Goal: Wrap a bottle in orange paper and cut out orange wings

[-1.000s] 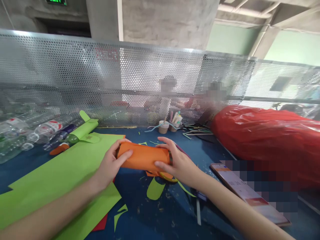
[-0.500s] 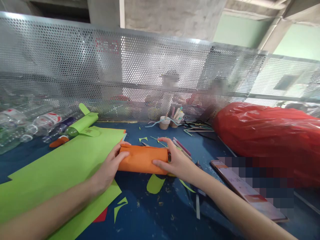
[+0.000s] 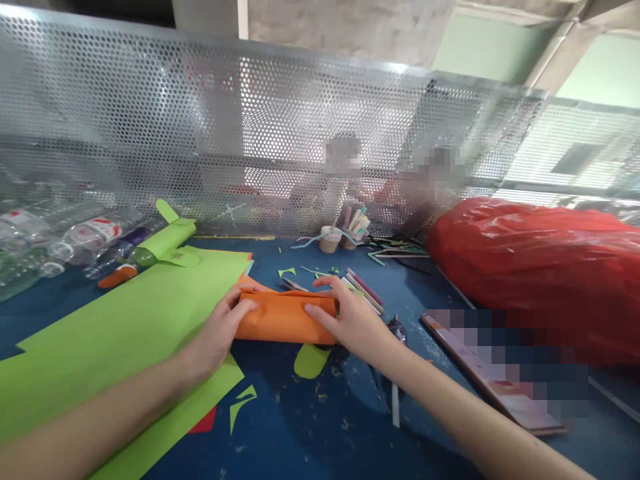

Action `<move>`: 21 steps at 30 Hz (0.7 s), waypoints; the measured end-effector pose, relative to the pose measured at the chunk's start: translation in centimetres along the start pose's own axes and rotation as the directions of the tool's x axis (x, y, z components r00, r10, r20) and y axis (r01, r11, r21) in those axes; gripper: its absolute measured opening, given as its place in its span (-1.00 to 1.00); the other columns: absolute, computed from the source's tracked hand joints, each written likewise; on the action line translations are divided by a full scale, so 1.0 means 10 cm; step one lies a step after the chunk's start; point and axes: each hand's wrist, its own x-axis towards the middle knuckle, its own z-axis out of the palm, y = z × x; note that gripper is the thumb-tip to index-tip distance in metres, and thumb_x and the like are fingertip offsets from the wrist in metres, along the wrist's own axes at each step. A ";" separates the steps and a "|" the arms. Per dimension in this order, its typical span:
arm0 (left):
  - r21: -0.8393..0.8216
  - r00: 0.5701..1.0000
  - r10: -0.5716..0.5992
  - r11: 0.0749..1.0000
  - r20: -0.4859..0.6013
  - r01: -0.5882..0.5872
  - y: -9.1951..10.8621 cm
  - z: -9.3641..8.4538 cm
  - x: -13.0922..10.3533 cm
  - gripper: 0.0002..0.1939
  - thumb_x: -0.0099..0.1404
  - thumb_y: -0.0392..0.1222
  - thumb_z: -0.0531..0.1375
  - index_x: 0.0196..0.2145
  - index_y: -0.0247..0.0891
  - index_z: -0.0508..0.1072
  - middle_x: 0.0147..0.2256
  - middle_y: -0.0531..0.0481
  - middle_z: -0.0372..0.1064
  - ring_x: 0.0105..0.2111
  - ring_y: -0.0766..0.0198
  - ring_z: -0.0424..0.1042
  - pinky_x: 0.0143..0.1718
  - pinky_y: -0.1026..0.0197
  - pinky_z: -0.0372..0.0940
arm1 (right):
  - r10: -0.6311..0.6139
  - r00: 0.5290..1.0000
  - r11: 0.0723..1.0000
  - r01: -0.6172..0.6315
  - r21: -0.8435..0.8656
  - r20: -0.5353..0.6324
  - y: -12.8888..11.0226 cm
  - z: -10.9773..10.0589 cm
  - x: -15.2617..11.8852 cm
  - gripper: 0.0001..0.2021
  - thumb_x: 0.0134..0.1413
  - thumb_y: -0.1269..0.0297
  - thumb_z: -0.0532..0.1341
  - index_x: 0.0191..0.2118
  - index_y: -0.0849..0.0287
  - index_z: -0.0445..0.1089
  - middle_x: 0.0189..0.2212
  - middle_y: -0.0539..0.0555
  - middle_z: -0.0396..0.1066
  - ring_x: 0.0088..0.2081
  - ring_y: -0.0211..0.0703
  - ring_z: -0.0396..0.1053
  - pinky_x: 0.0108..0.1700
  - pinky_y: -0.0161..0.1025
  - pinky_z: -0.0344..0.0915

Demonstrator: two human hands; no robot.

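Observation:
An orange paper roll (image 3: 285, 319) lies crosswise in front of me, curled into a tube with a loose edge along its top. My left hand (image 3: 227, 327) grips its left end, thumb on the near side and fingers behind. At the right end, my right hand (image 3: 345, 313) holds it the same way, thumb pressed on the front. Whatever is inside the roll is hidden. A rounded green paper piece (image 3: 311, 361) lies just below it. Behind the roll are partly covered scissors (image 3: 293, 285) and several markers (image 3: 364, 290).
Large green paper sheets (image 3: 145, 313) spread over the blue table (image 3: 280, 427) at left. Beyond are several plastic bottles (image 3: 93, 233) and a green paper-wrapped bottle (image 3: 173, 240). A phone (image 3: 500, 380) and a red plastic bag (image 3: 530, 267) occupy the right. A perforated metal screen (image 3: 210, 147) stands behind.
The right hand has shifted slightly up and inward along the roll, its fingers now over the top edge. The paper's loose edge shows more at the top. The left hand stays nearly still.

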 end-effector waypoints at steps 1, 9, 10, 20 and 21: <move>-0.011 1.000 -0.009 1.000 0.002 0.009 0.01 0.01 0.00 -0.79 0.10 -0.20 0.23 -0.25 -0.15 0.40 -0.32 0.11 0.43 -0.29 0.20 0.40 -0.28 0.25 0.24 | -0.007 1.000 1.000 0.007 -0.001 -0.004 -0.01 -0.01 0.00 -0.68 0.15 0.14 0.17 -0.01 0.11 0.24 -0.25 0.12 0.52 -0.21 0.05 0.46 -0.26 -0.17 0.25; -0.061 0.999 -0.044 0.997 0.032 0.046 0.07 0.01 0.01 -0.73 0.03 -0.19 0.31 -0.26 -0.22 0.45 -0.33 0.06 0.51 -0.29 0.16 0.47 -0.25 0.21 0.31 | -0.035 0.999 0.999 0.034 -0.017 -0.029 -0.04 -0.02 -0.02 -0.77 0.15 0.15 0.15 -0.10 0.07 0.35 -0.33 0.05 0.52 -0.29 0.01 0.45 -0.34 -0.22 0.22; -0.062 0.998 -0.055 0.996 0.032 0.057 0.07 0.00 0.02 -0.74 0.02 -0.21 0.31 -0.28 -0.22 0.45 -0.34 0.06 0.51 -0.30 0.17 0.47 -0.27 0.22 0.32 | -0.037 0.999 0.999 0.037 -0.017 -0.032 -0.04 -0.02 -0.02 -0.78 0.15 0.16 0.15 -0.10 0.07 0.35 -0.31 0.05 0.53 -0.28 0.01 0.46 -0.32 -0.21 0.23; 0.020 0.998 -0.040 0.999 0.055 0.039 0.05 -0.09 0.15 -0.92 0.07 -0.19 0.24 -0.42 -0.20 0.44 -0.46 0.09 0.46 -0.42 0.21 0.45 -0.40 0.25 0.28 | -0.050 0.998 0.999 0.050 -0.006 -0.031 -0.07 0.01 -0.04 -0.78 0.17 0.21 0.11 -0.10 0.08 0.37 -0.19 0.09 0.54 -0.19 0.04 0.47 -0.23 -0.14 0.29; 0.042 0.997 -0.021 0.999 0.076 0.018 0.06 -0.11 0.16 -0.92 0.08 -0.18 0.24 -0.42 -0.20 0.45 -0.44 0.08 0.46 -0.40 0.21 0.44 -0.39 0.25 0.27 | -0.049 0.998 0.999 0.049 -0.005 -0.033 -0.06 0.01 -0.04 -0.79 0.17 0.21 0.12 -0.10 0.08 0.38 -0.20 0.09 0.54 -0.19 0.04 0.47 -0.23 -0.14 0.29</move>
